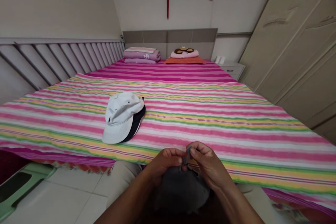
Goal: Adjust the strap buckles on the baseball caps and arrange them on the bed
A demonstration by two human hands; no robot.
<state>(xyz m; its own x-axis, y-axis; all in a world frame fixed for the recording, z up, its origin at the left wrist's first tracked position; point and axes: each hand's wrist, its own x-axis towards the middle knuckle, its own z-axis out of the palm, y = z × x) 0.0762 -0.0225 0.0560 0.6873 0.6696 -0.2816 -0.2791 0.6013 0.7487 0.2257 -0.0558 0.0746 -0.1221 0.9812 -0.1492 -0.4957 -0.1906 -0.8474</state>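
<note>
A dark grey cap (pixel 183 190) hangs below my two hands, over my lap at the bottom middle of the head view. My left hand (pixel 168 162) pinches one end of its strap. My right hand (pixel 206 161) pinches the other side, with a grey strap end showing between thumb and finger. Both hands are close together, and the joint between the strap parts is too small to make out. On the striped bed to the left, a white cap (pixel 122 110) lies over a dark navy cap (pixel 136 124).
The bed's striped sheet (pixel 210 112) spreads ahead of me. Folded purple bedding (pixel 141 56) and an orange pillow (pixel 183 61) are by the headboard. A green stool (pixel 28 182) stands on the floor at lower left. A railing (pixel 78 54) runs along the left.
</note>
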